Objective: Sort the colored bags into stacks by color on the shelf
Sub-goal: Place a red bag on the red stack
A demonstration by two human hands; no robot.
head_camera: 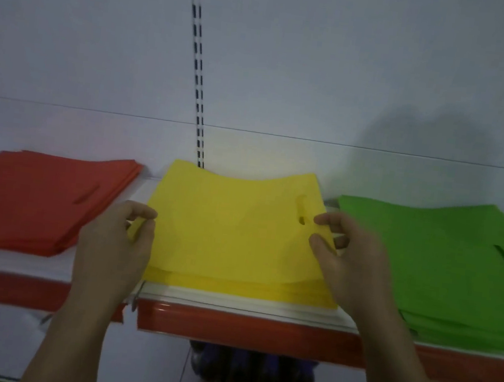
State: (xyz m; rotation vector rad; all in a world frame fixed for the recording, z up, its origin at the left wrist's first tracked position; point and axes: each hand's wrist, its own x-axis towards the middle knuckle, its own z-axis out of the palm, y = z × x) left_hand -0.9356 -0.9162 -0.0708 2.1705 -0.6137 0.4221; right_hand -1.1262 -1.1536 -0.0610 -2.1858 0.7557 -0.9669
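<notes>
- Red stack point(33, 197) left, yellow stack point(233, 287) centre and green stack point(455, 270) right lie sorted on the shelf point(245, 325)
- Each grip closed: left hand point(120, 235) and right hand point(349, 258) pinch the top yellow bag point(230, 229) by its side edges; likely the last to settle

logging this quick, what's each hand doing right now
Left hand: pinching the left edge of the top yellow bag.
Right hand: pinching its right edge.

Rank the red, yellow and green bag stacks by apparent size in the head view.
1-2. yellow bag stack and green bag stack: look alike; green is cropped by the frame edge.
3. red bag stack, also cropped at the left.
</notes>
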